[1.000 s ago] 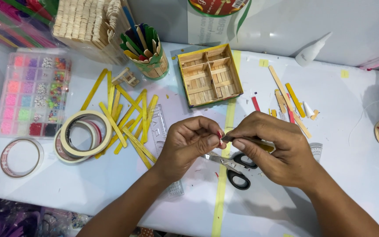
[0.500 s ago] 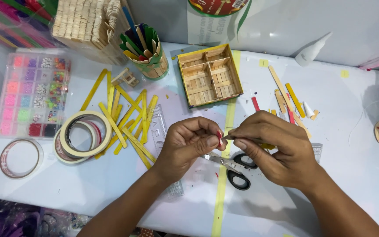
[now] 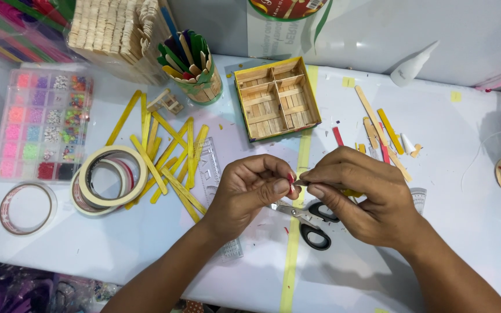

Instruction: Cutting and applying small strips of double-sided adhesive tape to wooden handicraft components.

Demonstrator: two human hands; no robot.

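Note:
My left hand [image 3: 250,194] and my right hand [image 3: 363,197] meet fingertip to fingertip above the white table [image 3: 436,243]. Between them they pinch a small craft stick piece [image 3: 297,181], red at the left fingertips, with a yellow bit showing under the right palm. Black-handled scissors [image 3: 311,223] lie on the table just beneath the hands. A clear ruler [image 3: 209,171] lies partly under my left wrist.
Yellow craft sticks [image 3: 166,156] are scattered at left beside tape rolls [image 3: 108,177] and a bead organiser [image 3: 42,124]. A small stick-built tray with compartments [image 3: 276,98] sits behind, with a cup of coloured sticks [image 3: 189,66], cut stick scraps [image 3: 381,130] and a white glue nozzle [image 3: 413,66].
The hands have stayed in place; the fingers have shifted slightly on the small stick piece.

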